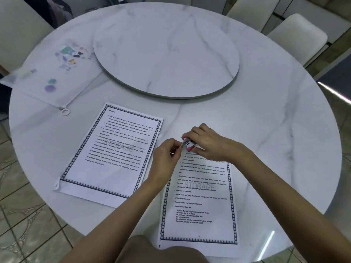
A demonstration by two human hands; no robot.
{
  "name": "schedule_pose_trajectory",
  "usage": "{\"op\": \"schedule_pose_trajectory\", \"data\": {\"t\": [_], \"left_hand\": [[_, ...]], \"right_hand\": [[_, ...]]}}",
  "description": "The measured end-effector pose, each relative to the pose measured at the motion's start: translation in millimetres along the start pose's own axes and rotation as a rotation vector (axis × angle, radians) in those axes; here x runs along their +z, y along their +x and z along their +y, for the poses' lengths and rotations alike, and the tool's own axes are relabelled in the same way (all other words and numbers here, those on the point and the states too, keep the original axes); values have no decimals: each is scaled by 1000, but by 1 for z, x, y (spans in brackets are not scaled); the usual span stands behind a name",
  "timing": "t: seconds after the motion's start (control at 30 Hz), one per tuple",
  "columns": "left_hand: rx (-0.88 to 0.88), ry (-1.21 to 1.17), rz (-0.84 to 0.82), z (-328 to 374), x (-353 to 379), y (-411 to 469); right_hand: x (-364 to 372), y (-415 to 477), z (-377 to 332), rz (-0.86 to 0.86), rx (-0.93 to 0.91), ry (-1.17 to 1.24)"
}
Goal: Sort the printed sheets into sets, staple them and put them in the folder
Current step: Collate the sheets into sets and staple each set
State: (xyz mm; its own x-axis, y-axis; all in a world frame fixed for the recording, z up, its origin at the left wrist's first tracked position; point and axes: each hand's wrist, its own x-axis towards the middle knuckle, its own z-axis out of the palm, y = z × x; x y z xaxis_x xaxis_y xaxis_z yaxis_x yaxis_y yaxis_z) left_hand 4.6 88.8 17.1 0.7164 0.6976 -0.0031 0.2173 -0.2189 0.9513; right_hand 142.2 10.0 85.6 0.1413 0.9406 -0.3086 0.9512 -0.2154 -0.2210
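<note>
The right hand [205, 143] has its fingers curled round a small pink and white stapler [188, 144], set at the top left corner of the nearer set of sheets [199, 205]. The left hand [167, 156] pinches that same corner just beside the stapler's metal nose.

The likely trouble is in that corner. If the pinch slackens, the pages could fan apart and the staple would catch only some of them, or go in crooked. The left fingertips are also so close to the nose that a hasty squeeze might nip them. How many pages are in the set cannot be told.

Both forearms reach forward and meet over the top of the page, wrists low, with the right hand arched over the stapler and the left knuckles turned up.

To the left a second set of sheets [112, 154] lies flat on the worktop [275, 130], well apart from the hands. The see-through zip folder [47, 76] lies farther off at the far left, beside the round turntable [165, 50].
</note>
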Motion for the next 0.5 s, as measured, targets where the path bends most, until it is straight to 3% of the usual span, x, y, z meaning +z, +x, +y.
{"op": "schedule_pose_trajectory", "data": {"t": [0.5], "left_hand": [[0,11,-12,-3,0,-1]], "right_hand": [[3,6,-1,71,-40,-59]]}}
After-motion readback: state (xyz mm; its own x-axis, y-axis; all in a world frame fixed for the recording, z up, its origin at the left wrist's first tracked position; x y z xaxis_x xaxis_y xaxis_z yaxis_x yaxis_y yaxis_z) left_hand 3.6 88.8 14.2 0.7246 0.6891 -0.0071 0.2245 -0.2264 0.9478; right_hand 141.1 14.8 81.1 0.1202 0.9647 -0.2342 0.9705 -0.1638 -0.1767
